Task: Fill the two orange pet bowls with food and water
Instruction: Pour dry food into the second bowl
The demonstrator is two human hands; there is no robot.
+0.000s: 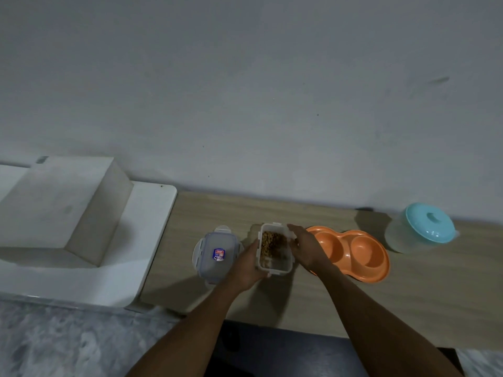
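An orange double pet bowl [353,254] lies on the wooden table, both of its wells showing bare orange. Just left of it is a clear rectangular food container [275,248], lid off, partly filled with brown kibble. My left hand [246,263] grips its left side. My right hand [306,247] rests against its right side, fingers curled on the rim, between container and bowl. The container's clear lid [216,254] with a blue sticker lies flat to the left. A translucent round tub with a turquoise lid [420,229] stands at the far right.
A large white block-shaped unit [68,210] on a white base fills the left. The wooden table [408,308] runs along a grey wall. A grey mottled rug [68,341] lies at lower left, and a dark floor shows under the table's front edge.
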